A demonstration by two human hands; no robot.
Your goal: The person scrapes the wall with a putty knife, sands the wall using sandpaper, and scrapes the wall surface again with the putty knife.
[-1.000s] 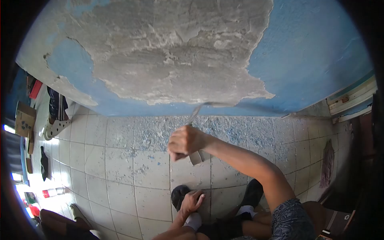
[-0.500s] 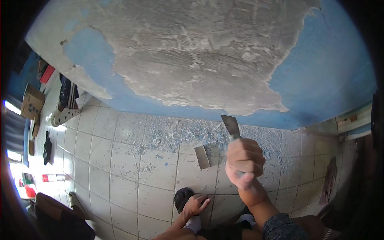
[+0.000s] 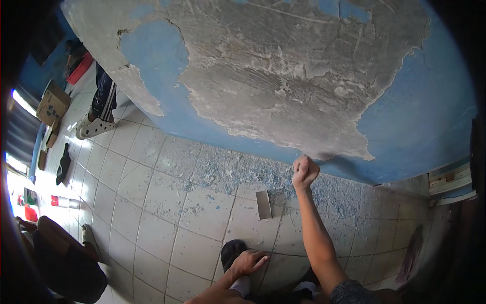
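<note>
My right hand (image 3: 306, 171) is closed in a fist close against the lower part of the blue wall (image 3: 263, 146), just under the edge of the bare grey plaster (image 3: 283, 106). It grips a putty knife, whose blade and handle are hidden behind the fist from here. A dark shadow falls on the wall beside the hand. Lower down, my left hand (image 3: 249, 261) lies by my black shoe (image 3: 233, 252), its fingers loosely stretched with nothing in them.
Paint flakes (image 3: 238, 169) litter the tiled floor along the wall. A small open cardboard piece (image 3: 263, 204) lies among them. At left are another person's clog (image 3: 97, 129), a cardboard box (image 3: 53, 104) and a bottle (image 3: 63, 201). Another person sits at lower left.
My right hand has moved up and forward to the wall, and the putty knife blade has gone out of sight. The view has shifted slightly; my left hand stays by the shoe.
</note>
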